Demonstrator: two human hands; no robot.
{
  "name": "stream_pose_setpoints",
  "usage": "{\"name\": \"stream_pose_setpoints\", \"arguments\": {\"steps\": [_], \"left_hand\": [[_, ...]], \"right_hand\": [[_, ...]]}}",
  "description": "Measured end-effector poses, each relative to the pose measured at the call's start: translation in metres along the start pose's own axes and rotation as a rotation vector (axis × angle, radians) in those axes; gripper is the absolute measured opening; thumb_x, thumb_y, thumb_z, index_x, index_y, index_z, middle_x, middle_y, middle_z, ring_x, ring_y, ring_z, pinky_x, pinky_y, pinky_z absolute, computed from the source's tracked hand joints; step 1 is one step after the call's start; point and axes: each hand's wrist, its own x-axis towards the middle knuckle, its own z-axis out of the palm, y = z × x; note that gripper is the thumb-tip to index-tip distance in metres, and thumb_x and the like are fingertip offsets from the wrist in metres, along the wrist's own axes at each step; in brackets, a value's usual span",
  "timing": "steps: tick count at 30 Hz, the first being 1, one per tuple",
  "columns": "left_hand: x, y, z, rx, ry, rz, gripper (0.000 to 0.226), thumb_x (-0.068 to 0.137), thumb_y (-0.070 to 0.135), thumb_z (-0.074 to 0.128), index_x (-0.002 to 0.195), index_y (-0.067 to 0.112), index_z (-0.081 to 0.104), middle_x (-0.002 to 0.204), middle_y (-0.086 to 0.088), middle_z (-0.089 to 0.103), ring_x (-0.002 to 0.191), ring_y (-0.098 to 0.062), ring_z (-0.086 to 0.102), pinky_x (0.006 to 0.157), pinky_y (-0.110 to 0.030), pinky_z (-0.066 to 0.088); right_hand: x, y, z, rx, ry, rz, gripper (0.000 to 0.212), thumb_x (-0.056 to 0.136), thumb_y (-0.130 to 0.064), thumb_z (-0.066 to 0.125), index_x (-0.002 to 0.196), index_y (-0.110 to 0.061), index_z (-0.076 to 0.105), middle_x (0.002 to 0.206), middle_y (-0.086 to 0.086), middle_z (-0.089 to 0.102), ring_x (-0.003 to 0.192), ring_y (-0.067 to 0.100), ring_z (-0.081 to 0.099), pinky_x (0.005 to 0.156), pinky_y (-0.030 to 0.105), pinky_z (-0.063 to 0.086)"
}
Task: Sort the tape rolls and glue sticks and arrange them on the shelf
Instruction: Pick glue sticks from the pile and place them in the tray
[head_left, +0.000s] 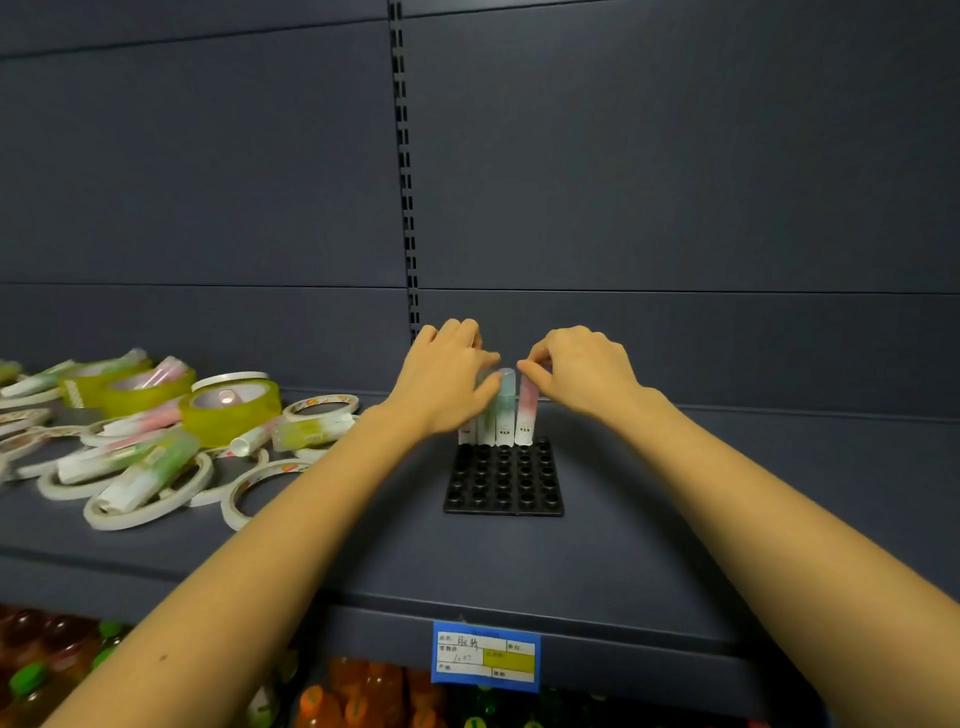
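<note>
Right hand (582, 369) pinches the top of the pink glue stick (525, 415), which stands in the back row of the black tray (504, 483) on the shelf (675, 519). Left hand (447, 379) is curled round the row of glue sticks (505, 410) right beside it, steadying them I think. Risk as I see it: the sticks are tall and the holes look shallow (hard to be sure), so a sideways nudge on letting go could domino the row. The pile of tape rolls and glue sticks (156, 441) lies unsorted off left.
</note>
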Motion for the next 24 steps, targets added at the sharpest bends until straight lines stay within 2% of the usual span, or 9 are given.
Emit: {"name": "stream_pose_setpoints", "arguments": {"steps": [4,8,10,12,14,19,24], "left_hand": [[-0.006,-0.016,-0.013,-0.048,0.115,-0.109,0.039,0.095,0.034,0.043,0.127,0.015,0.057,0.112,-0.006,0.051,0.108,-0.022,0.045,0.086,-0.033,0.029],[-0.02,-0.038,-0.026,-0.047,0.1,-0.205,0.035,0.095,0.031,0.044,0.12,0.014,0.061,0.112,-0.008,0.056,0.108,-0.026,0.048,0.089,-0.035,0.032],[-0.031,-0.051,-0.031,-0.047,0.09,-0.238,0.032,0.095,0.029,0.045,0.114,0.013,0.064,0.109,-0.008,0.06,0.105,-0.026,0.051,0.086,-0.035,0.035],[-0.044,-0.064,-0.037,-0.058,0.089,-0.279,0.03,0.094,0.029,0.046,0.11,0.013,0.066,0.105,-0.008,0.063,0.102,-0.026,0.053,0.08,-0.033,0.035],[-0.057,-0.078,-0.042,-0.057,0.083,-0.327,0.03,0.093,0.028,0.046,0.108,0.013,0.067,0.105,-0.007,0.064,0.102,-0.026,0.055,0.076,-0.031,0.035],[-0.087,-0.115,-0.054,-0.076,0.06,-0.43,0.029,0.092,0.029,0.048,0.107,0.012,0.068,0.109,-0.008,0.065,0.101,-0.028,0.057,0.078,-0.035,0.043],[-0.117,-0.162,-0.067,-0.099,0.05,-0.495,0.029,0.091,0.03,0.05,0.103,0.012,0.069,0.106,-0.007,0.069,0.097,-0.028,0.062,0.076,-0.035,0.048]], "right_hand": [[-0.001,-0.006,0.001,-0.058,0.003,-0.029,0.032,0.096,-0.037,0.043,0.097,-0.02,0.071,0.1,0.002,0.068,0.091,0.026,0.062,0.065,0.03,0.037],[0.003,-0.01,-0.008,-0.105,-0.057,-0.024,0.041,0.096,-0.041,0.041,0.091,-0.015,0.073,0.1,0.004,0.069,0.086,0.025,0.059,0.065,0.031,0.039],[0.006,-0.014,-0.015,-0.153,-0.104,-0.06,0.045,0.095,-0.049,0.04,0.102,-0.019,0.072,0.116,0.001,0.061,0.102,0.024,0.055,0.072,0.035,0.042],[0.005,-0.021,-0.019,-0.169,-0.133,-0.102,0.046,0.092,-0.055,0.041,0.118,-0.024,0.064,0.13,0.0,0.05,0.12,0.023,0.046,0.081,0.037,0.042],[0.005,-0.032,-0.02,-0.115,-0.087,-0.129,0.045,0.092,-0.053,0.045,0.124,-0.025,0.058,0.134,-0.001,0.048,0.123,0.022,0.044,0.083,0.037,0.042],[0.005,-0.081,-0.012,0.042,-0.07,-0.19,0.029,0.093,-0.039,0.05,0.116,-0.026,0.06,0.117,-0.004,0.062,0.105,0.022,0.058,0.078,0.032,0.045],[0.01,-0.141,0.007,0.072,-0.123,-0.227,0.022,0.091,-0.035,0.052,0.108,-0.027,0.064,0.11,-0.003,0.065,0.1,0.022,0.06,0.078,0.034,0.047]]}}
